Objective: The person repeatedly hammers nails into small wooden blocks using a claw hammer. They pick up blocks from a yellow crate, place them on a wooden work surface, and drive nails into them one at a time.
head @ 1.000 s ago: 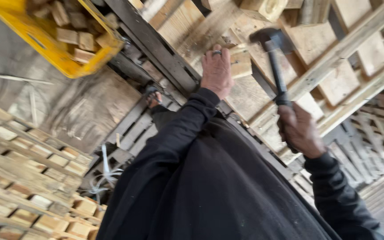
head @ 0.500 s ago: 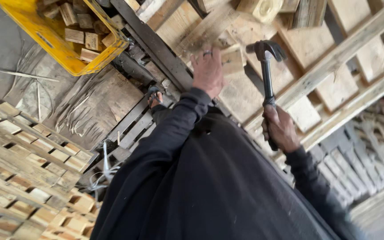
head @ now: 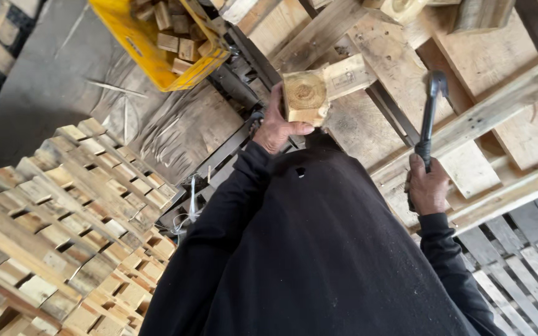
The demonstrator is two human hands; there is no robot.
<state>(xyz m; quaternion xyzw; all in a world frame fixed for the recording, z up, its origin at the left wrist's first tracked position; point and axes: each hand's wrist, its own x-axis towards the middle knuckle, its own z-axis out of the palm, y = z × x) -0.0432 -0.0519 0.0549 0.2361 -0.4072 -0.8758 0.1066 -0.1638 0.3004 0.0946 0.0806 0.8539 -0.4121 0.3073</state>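
Centre top: left hand (head: 275, 127) clamped on wood block (head: 307, 98), stiff, weighty, rough—best gripped across flat sides; right hand (head: 429, 186) fisted round hammer (head: 429, 112) handle.

Grey concrete floor (head: 32, 93), crumpled brown sheet (head: 175, 130) lying on it, tall stack of wooden pallets (head: 63, 218) at left, yellow crate (head: 151, 53) filled with wooden blocks, more pallets (head: 530, 267) at lower right, soft daylight
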